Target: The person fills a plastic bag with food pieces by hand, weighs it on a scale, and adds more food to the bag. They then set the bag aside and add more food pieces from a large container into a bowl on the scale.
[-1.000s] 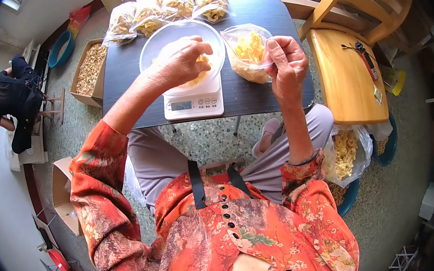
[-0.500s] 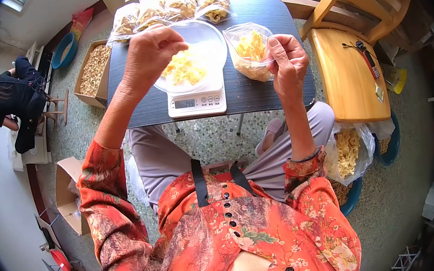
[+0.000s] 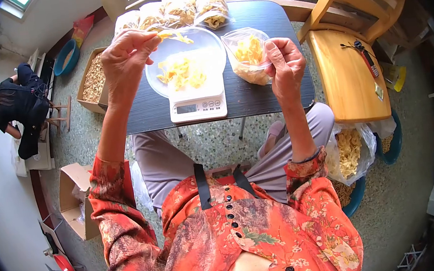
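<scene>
Over the left edge of the clear bowl (image 3: 210, 40), my left hand (image 3: 126, 55) pinches a yellow dried strip (image 3: 177, 37). The bowl sits on a white kitchen scale (image 3: 198, 107) with a lit display and holds yellow dried pieces (image 3: 183, 74). To the right of it, my right hand (image 3: 286, 60) grips the rim of an open plastic bag (image 3: 253, 73) partly filled with the same pieces. The bag rests on the dark table (image 3: 262, 11).
Several filled bags (image 3: 211, 8) line the table's back edge. A wooden chair (image 3: 348, 74) stands on the right, above a bag of yellow pieces (image 3: 348, 153). A cardboard box (image 3: 94, 82) is on the left, near a seated person (image 3: 21, 106) in dark clothes.
My left hand has moved left, and a yellow strip now shows in its fingers. My right hand keeps hold of the bag. The view has shifted slightly.
</scene>
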{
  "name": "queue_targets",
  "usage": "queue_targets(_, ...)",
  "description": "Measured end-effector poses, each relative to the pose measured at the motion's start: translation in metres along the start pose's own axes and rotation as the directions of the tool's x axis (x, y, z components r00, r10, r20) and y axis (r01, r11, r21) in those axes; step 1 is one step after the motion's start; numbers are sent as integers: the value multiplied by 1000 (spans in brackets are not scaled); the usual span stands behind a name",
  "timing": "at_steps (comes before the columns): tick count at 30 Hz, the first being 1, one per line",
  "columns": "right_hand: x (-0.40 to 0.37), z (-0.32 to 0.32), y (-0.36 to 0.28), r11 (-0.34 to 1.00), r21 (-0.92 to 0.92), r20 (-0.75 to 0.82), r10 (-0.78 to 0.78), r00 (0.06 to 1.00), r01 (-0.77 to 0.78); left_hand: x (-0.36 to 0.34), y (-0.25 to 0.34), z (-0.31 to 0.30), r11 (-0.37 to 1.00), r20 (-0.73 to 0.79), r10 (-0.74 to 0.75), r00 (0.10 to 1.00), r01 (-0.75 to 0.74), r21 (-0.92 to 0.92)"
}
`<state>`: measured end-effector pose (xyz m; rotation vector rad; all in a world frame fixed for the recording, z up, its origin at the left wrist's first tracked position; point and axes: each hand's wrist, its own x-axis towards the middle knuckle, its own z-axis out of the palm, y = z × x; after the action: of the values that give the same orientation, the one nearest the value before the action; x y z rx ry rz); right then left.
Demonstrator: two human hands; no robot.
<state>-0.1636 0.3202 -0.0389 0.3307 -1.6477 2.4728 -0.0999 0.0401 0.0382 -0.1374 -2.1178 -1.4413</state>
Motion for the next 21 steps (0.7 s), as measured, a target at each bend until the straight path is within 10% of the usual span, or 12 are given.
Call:
queue_targets(10,0,3,-6,999,16,-9,31,999,-31,-12,51,59,955,-88,129,988,-147,-257)
queue_targets(14,1,1,-9,998,-11,-35,56,998,-56,-9,47,95,933,26,358,933,-357,-34)
queue_targets(18,0,0,-16,996,42,-56,84,995,-82,-12,40,118,925,232,215,949,-274,263)
queue_targets(21,-1,-4,-19,990,76,-72,125,990,-119,-8,41,112,953,165,248,955,-271,138)
